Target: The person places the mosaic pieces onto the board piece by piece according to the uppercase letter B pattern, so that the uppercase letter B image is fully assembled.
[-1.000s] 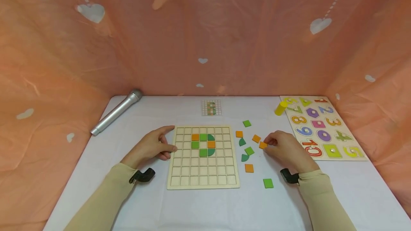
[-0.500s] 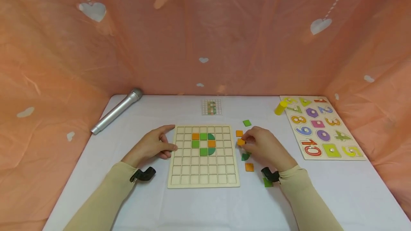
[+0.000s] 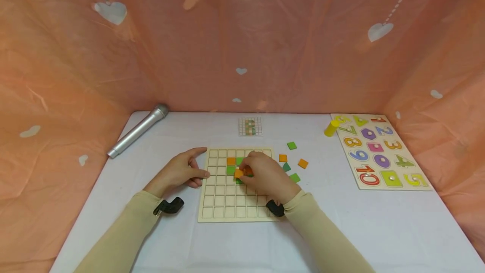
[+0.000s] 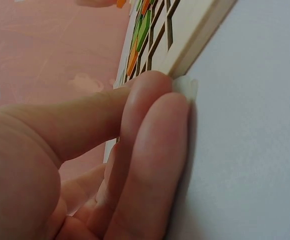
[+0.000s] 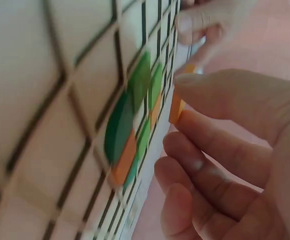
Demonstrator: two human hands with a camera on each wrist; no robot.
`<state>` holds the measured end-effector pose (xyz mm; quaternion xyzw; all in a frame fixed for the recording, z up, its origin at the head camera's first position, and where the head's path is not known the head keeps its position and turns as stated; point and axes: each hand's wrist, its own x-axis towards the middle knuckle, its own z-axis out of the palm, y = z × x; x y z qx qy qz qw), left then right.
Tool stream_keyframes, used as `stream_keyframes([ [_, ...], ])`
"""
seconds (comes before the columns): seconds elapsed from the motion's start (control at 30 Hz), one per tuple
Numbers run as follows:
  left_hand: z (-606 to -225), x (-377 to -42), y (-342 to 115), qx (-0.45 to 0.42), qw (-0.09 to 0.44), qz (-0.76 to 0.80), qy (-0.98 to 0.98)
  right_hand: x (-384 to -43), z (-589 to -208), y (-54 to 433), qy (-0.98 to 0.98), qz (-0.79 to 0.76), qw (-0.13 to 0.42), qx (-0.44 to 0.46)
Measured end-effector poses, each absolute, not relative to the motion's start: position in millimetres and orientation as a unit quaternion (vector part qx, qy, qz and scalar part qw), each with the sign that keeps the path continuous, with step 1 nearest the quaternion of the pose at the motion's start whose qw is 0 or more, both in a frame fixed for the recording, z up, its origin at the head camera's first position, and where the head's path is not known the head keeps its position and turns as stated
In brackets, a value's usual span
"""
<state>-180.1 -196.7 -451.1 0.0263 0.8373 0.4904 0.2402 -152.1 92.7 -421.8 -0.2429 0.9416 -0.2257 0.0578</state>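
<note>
My left hand [image 3: 179, 169] lies at the left side of the wooden grid board [image 3: 219, 212]. Its index finger reaches to the far left corner and its thumb touches the rim; the lower fingers bend beside the edge in the left wrist view. Over the board, my right hand [image 3: 267, 176] pinches an orange square tile [image 3: 238, 174] between thumb and forefinger. The right wrist view shows this orange tile [image 5: 176, 107] raised off the grid. Set in the board are an orange tile [image 3: 231, 161], a green tile [image 3: 230, 170] and others partly hidden by the right hand.
Loose orange [image 3: 303, 163], green [image 3: 291, 145] and dark green tiles [image 3: 286, 167] lie right of the board. Beyond it is a small pattern card [image 3: 250, 127]. A silver microphone [image 3: 138, 132] lies far left; a yellow cylinder [image 3: 331, 128] and a number puzzle board [image 3: 379, 153] are right.
My right hand has carried the orange tile leftward from the loose tiles to above the board's coloured squares. My left hand has stayed at the board's edge.
</note>
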Motion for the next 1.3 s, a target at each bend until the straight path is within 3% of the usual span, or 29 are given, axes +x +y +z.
stream_keyframes([
  [0.33, -452.6, -178.7, -196.1, 0.023, 0.240, 0.487, 0.840, -142.7, -429.4, 70.0, 0.941, -0.203, 0.054, -0.266],
  [1.3, -451.4, -179.7, -196.2, 0.026, 0.237, 0.496, 0.835, -145.8, -437.4, 68.7, 0.946, -0.177, 0.033, -0.271],
])
